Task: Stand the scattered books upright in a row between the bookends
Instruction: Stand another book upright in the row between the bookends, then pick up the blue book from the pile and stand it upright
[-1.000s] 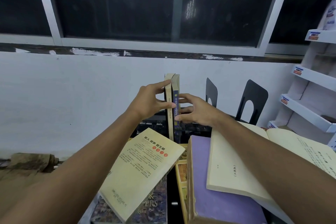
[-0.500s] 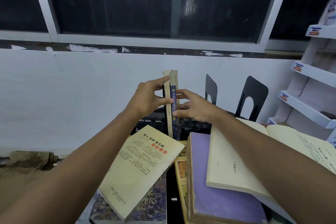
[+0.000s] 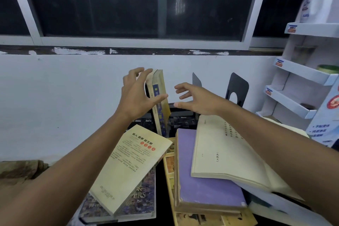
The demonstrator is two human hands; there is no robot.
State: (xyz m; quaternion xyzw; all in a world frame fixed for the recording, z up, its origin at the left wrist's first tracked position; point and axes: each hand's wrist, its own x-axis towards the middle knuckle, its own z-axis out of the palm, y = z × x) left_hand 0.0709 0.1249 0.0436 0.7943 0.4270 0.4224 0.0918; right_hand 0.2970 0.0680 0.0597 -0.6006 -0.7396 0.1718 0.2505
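Note:
Two thin books stand at the back of the table, tilted to the right. My left hand hovers in front of them with fingers spread, its fingertips near their top and spine. My right hand is open to their right, apart from them. Two black bookends stand behind my right hand. Lying flat nearer me are a cream book on a dark patterned one, a purple book, and an open book under my right forearm.
A white wall and a dark window rise behind the table. A white tiered display shelf with small items stands at the right. A picture-covered book lies under the purple one. Brown crumpled material sits at the far left.
Both hands have let go of the two upright books and opened. The books now lean to the right, and my right hand has drawn away to the right.

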